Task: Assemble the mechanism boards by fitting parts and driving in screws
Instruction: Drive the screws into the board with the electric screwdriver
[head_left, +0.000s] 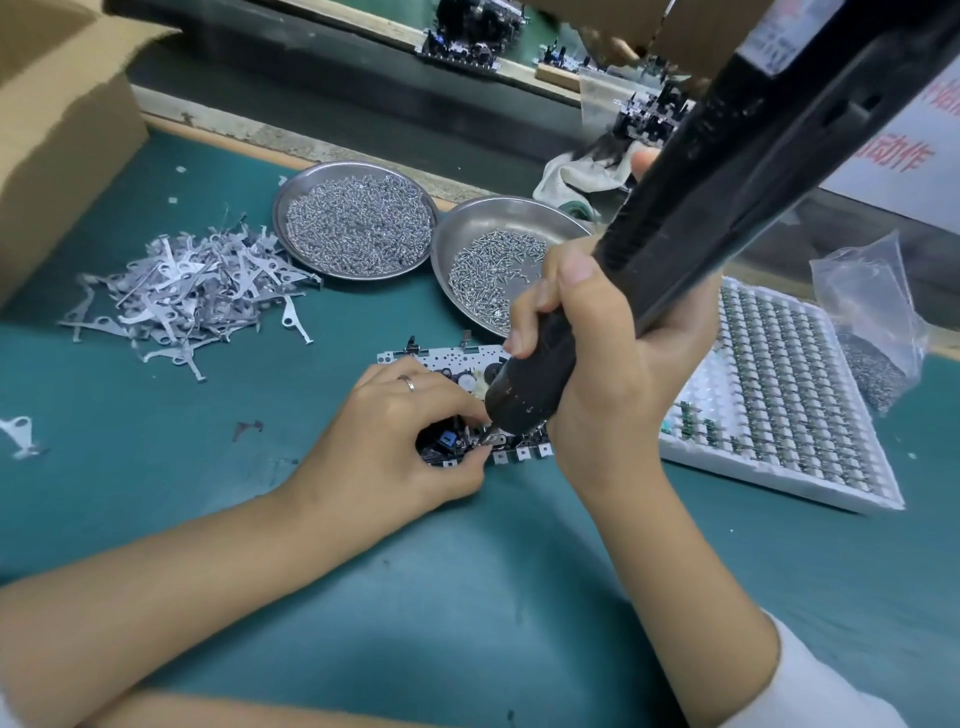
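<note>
A mechanism board (447, 364) of white metal with black parts lies on the green mat, mostly hidden under my hands. My left hand (400, 436), a ring on one finger, pinches the board's near edge with curled fingers and thumb. My right hand (597, 353) grips a black electric screwdriver (701, 218) that slants down from the upper right. Its tip touches the board's near edge beside my left fingertips.
Two steel dishes of screws (358, 223) (493, 270) stand behind the board. A heap of flat metal levers (192, 291) lies to the left, beside a cardboard box (57, 140). A white tray of small parts (779, 395) and a plastic bag (872, 322) are on the right.
</note>
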